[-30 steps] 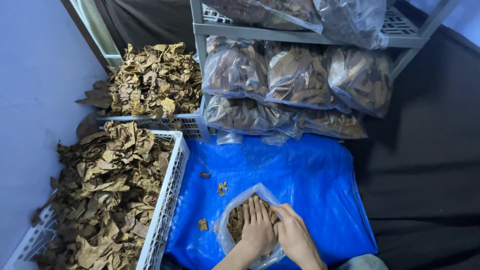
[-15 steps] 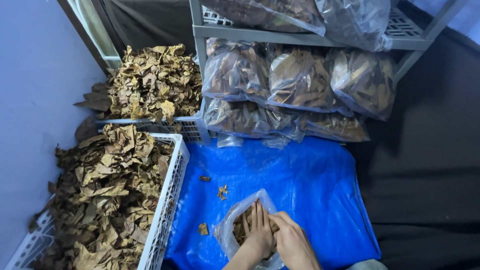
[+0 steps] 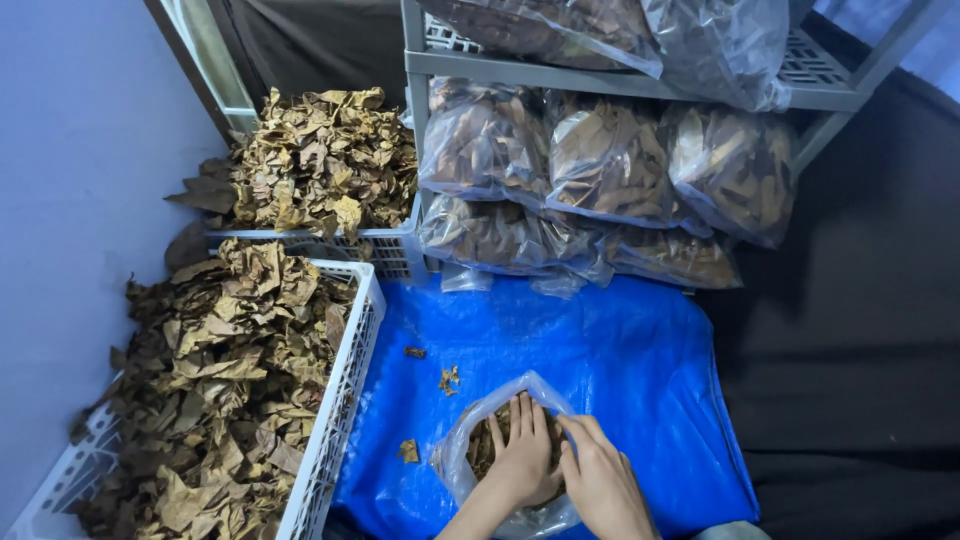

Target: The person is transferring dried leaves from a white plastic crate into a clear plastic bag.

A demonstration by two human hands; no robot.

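Both hands flat, fingers open: left (image 3: 527,462) inside clear leaf bag (image 3: 470,430), right (image 3: 603,482) on its rim.

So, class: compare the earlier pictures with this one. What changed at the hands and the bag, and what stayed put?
Little changed: both hands stay at the clear bag, the left hand still pressing down on the dry leaves inside, the right hand alongside. The crates, the shelf bags and the blue sheet stayed put.

This looks like a small packing or storage room for dried leaves: white plastic crates (image 3: 345,400) heaped with brown leaves (image 3: 230,380), a grey metal shelf rack (image 3: 620,75) stacked with filled clear bags (image 3: 610,165), and a blue tarp (image 3: 600,350) as floor workspace.
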